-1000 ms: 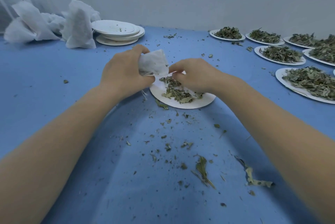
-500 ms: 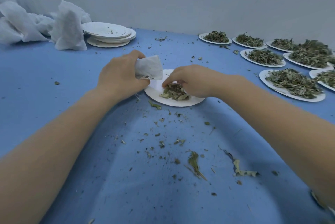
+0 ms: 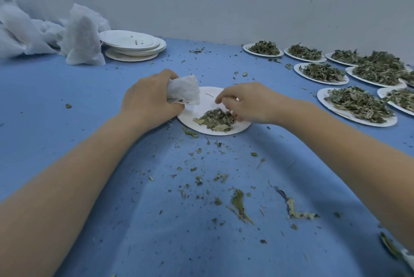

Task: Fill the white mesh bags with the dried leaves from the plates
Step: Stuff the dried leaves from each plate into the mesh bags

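Left grip [image 3: 150,99]: fingers curled round the gathered neck of a white mesh bag [image 3: 186,91], which sticks out to its right over the far left edge of the plate [image 3: 201,106]. The bag's mouth is hidden inside the fist; whether it stands open cannot be told.

Right grip [image 3: 244,104]: fingers curled down into the right side of the dried leaves [image 3: 215,118]. The fingertips are hidden behind the hand's own back, so whether they pinch leaves or only touch them cannot be told.

Plate: white, round, flat on the blue counter [image 3: 67,142], between the two grips. The leaf pile lies on its near half; the far half is bare.

Beyond the left grip, far left: filled bags [image 3: 81,34], one upright, the rest slumped in a heap and cut off by the frame edge. Dark lettering shows at the upper left edge, too cropped and blurred to read.

Just right of those bags: stack of emptied plates [image 3: 134,43], a few crumbs on top; the count cannot be made out.

Beyond and right of the right grip: plates heaped with leaves [image 3: 358,104], set in rows; the outermost run off the right edge and partly overlap.

Nearer than both grips: loose leaf scraps [image 3: 238,205] and fine crumbs strewn over the counter.

Lower right corner: a dark and pale object, cut off, not identifiable.
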Demonstrator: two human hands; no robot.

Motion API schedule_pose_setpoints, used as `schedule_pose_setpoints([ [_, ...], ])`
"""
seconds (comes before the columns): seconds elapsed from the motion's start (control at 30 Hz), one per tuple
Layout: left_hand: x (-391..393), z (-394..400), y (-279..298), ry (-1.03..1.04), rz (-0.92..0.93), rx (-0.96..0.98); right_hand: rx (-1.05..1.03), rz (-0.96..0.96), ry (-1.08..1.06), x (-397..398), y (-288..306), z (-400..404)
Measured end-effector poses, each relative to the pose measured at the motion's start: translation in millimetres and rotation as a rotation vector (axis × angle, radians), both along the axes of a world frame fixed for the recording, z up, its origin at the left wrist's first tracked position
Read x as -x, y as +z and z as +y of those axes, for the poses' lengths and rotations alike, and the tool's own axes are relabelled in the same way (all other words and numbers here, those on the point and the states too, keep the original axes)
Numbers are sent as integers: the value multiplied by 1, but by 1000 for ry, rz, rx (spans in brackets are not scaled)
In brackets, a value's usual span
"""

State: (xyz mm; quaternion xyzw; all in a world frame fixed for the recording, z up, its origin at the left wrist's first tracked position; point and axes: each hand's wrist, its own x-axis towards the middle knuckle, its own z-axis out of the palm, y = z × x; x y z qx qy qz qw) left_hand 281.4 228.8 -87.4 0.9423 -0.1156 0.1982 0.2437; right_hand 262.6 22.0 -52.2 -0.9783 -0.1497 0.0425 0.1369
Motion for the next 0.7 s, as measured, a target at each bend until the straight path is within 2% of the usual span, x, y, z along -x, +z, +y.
schedule_pose_setpoints([
  [0.17, -1, 0, -1, 11, -3, -8, -2, 79, 26, 6, -7, 7],
  [0.37, -2, 1, -2, 8, -13, -15, -40, -66, 87, 3, -12, 16],
  [0.7, -2, 1, -2, 11, -12, -47, -258, -79, -5, -8, 2, 12],
])
